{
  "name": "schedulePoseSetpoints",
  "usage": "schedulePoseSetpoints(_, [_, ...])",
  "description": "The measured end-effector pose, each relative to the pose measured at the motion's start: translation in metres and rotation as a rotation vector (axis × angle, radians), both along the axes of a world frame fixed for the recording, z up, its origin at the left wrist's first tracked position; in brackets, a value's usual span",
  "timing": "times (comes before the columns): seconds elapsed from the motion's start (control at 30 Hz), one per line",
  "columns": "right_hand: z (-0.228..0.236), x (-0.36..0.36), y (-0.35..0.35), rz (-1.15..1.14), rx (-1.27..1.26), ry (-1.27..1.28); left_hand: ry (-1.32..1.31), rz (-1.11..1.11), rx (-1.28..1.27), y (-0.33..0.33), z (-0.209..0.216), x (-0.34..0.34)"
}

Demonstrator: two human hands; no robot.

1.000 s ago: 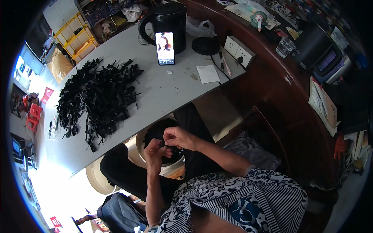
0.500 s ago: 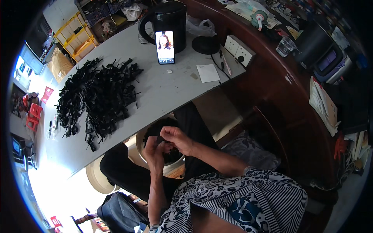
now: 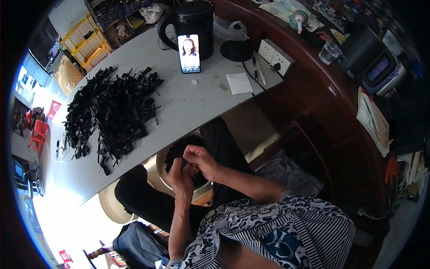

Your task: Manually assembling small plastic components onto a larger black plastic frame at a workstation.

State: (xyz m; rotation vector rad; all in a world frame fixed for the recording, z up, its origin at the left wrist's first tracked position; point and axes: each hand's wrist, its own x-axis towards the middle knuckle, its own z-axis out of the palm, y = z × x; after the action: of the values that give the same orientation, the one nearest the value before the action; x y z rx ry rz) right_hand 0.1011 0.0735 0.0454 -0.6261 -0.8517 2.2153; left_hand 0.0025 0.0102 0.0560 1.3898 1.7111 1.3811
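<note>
Head view: left hand [image 3: 180, 179] and right hand [image 3: 202, 162] drawn together just off the near edge of the table [image 3: 174, 105], above a round, pale, smooth-walled bucket [image 3: 161, 171] with dark contents [image 3: 177, 150]. Fingers of both curled inward, knuckles up, tips close together; cannot tell whether either grip is clenched bare or grasping a small piece, the fingertips being hidden. On the left part of the matte grey table, a tangled pile of black pieces [image 3: 112, 112], angular, with thin prongs jutting at all angles and a few strays near the front edge. Farther back, a glossy upright phone [image 3: 189, 56] just before a rounded black kettle [image 3: 197, 20]; to the right, a flat black disc [image 3: 236, 50], a crumpled clear bag [image 3: 230, 30], a square of white paper [image 3: 239, 84] and a boxy white socket block [image 3: 275, 57] against a polished reddish-brown wooden panel [image 3: 291, 96]. Room for moving narrow: straight table edge ahead, dark-trousered legs [image 3: 148, 193] either side, bucket rim below; more open toward the lap.
</note>
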Motion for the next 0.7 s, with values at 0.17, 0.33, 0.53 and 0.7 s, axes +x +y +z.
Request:
schedulePoseSetpoints(0.17, [-0.003,-0.001,0.003,0.000,-0.079,0.015,-0.017,0.025,-0.062,0.004,0.014,-0.001])
schedulePoseSetpoints(0.33, [-0.007,-0.008,0.001,-0.232,0.158,-0.245,-0.424,-0.124,-0.101,0.006,0.024,-0.006])
schedulePoseSetpoints(0.53, [-0.020,-0.016,-0.002,-0.427,0.529,-0.438,-0.481,-0.162,-0.132,0.002,0.017,-0.005])
schedulePoseSetpoints(0.7, [-0.014,-0.020,-0.014,-0.504,0.597,-0.553,-0.765,-0.163,-0.055,0.002,0.001,-0.008])
